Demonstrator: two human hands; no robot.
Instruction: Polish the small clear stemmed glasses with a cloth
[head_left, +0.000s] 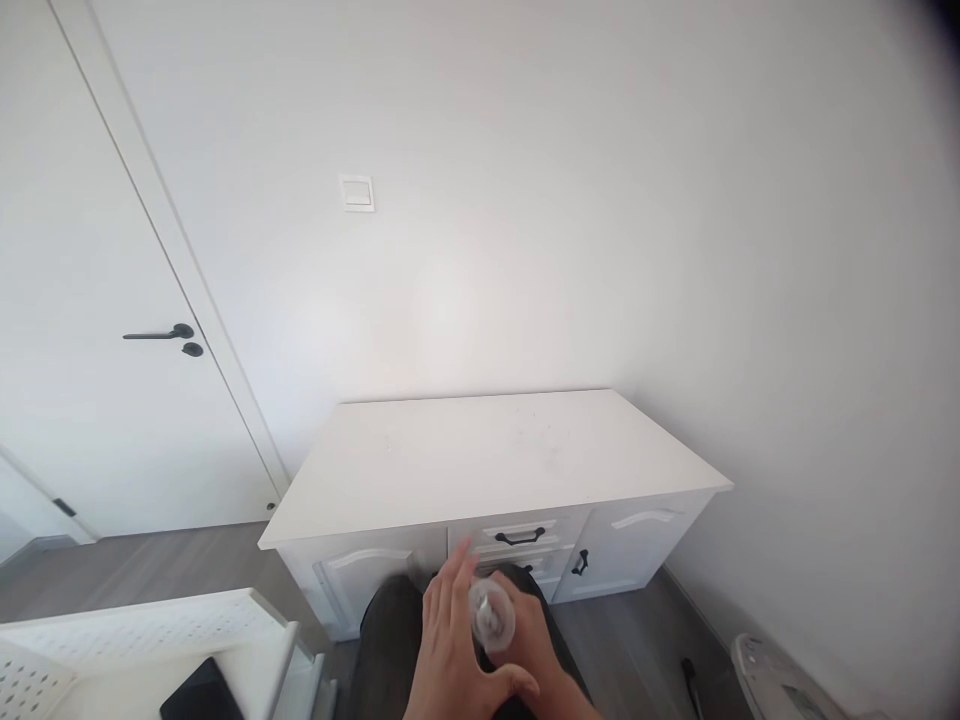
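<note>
Above my knees, near the bottom middle, is a small clear round plastic container (pixel 493 615), seen end-on with a paler shape in its middle. Its exact kind is hard to make out. The fingers of my right hand (pixel 534 640) wrap round its far and right side. My left hand (pixel 454 645) is held just left of it, fingers stretched upward and thumb spread apart. Whether the left palm touches the container I cannot tell. Part of the right hand is hidden behind the left thumb and the container.
A low white cabinet (pixel 480 450) with dark handles stands against the wall ahead. A white perforated bin (pixel 150 615) holding a dark flat object (pixel 201 692) is at lower left. A pale appliance (pixel 772 675) sits on the floor at right. A door (pixel 105 400) is at left.
</note>
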